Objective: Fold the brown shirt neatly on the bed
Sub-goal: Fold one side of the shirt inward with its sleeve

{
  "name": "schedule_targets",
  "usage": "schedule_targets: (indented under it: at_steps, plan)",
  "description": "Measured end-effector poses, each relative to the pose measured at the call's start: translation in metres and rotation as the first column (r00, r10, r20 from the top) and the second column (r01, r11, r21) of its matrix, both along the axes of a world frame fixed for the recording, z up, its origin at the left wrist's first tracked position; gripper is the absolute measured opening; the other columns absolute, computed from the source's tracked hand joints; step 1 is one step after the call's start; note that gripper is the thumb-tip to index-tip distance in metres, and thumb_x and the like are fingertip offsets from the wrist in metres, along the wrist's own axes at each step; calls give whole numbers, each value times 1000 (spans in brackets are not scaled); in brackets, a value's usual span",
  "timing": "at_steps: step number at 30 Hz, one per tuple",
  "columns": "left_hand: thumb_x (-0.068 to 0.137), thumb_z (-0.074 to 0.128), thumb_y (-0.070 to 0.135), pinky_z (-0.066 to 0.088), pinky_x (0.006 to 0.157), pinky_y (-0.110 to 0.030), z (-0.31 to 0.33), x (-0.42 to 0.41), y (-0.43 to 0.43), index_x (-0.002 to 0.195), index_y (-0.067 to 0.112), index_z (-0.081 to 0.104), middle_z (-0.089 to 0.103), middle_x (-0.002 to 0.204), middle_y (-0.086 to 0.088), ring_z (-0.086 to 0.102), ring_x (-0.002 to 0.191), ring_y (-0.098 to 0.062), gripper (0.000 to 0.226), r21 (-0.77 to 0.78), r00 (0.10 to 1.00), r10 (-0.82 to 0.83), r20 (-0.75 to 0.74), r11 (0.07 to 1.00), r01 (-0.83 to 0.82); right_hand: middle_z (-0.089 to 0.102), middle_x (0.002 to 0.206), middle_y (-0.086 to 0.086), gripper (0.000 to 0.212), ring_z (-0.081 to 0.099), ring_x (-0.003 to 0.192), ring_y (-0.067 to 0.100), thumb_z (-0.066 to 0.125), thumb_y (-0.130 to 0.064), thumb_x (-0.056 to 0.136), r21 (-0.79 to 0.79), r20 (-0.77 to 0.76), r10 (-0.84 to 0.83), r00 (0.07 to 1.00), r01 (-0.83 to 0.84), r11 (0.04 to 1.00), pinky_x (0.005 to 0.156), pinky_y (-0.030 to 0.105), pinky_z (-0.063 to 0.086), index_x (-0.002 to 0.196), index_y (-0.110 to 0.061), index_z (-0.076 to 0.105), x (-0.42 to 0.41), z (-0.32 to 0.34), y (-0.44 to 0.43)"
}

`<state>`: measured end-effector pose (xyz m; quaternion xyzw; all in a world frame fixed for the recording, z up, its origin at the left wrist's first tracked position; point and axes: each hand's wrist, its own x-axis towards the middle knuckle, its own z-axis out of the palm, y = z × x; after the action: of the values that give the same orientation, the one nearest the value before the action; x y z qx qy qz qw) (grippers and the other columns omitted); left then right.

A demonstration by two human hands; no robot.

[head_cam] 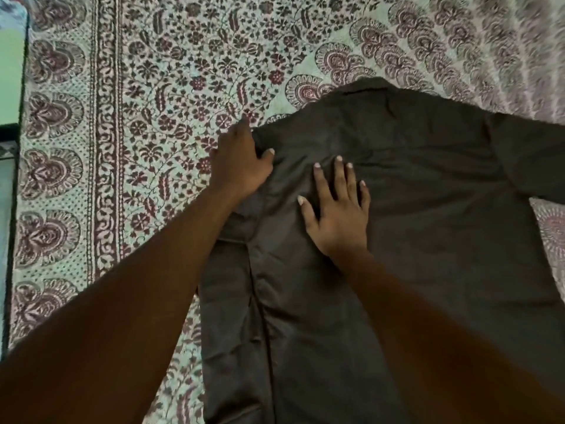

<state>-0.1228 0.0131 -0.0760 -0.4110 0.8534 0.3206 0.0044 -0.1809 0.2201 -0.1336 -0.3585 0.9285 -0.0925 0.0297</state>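
The brown shirt [428, 209] lies back-up on the bed, collar pointing away from me, its right sleeve spread out to the frame's right edge. The left side looks folded inward, with a long crease running down the left part. My left hand [241, 160] rests at the shirt's left shoulder edge, thumb pressing on the cloth and fingers partly tucked at the fold. My right hand [336, 209] lies flat on the upper back of the shirt, fingers spread apart, pressing the fabric down.
A floral patterned bedsheet [153, 117] with a paisley border covers the bed. The bed's left edge [21, 148] runs down the frame's left side, with floor beyond it.
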Motion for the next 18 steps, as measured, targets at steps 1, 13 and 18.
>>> schedule_targets:
  at_steps: [1, 13, 18]
  plan:
    - [91, 70, 45, 38, 116, -56, 3, -12, -4, 154, 7, 34, 49, 152, -19, 44, 142, -41, 83, 18, 1000, -4, 17, 1000, 3, 15, 172, 11, 68, 13, 159, 31, 30, -63, 102, -2, -6, -5, 1000, 5, 1000, 125, 55, 15, 161, -29, 30, -1, 1, 0]
    - [78, 87, 45, 62, 82, -32, 21, -68, -25, 108, 16, 69, 77, 102, -2, 75, 87, -18, 45, 607, 989, 141, -53, 790, -80, 9, 173, 7, 69, 5, 160, 26, 35, -63, 101, 0, 27, -30, 999, 30, 1000, 126, 51, 12, 162, -32, 26, -1, 1, 1]
    - [77, 91, 28, 59, 81, -30, 13, -69, -29, 109, 7, 74, 74, 100, -4, 71, 91, -18, 42, 427, 993, 82, -83, 903, -39, 9, 173, 7, 69, 6, 160, 27, 37, -62, 100, 0, 23, -33, 999, 33, 999, 126, 51, 13, 162, -32, 28, 0, 2, 1]
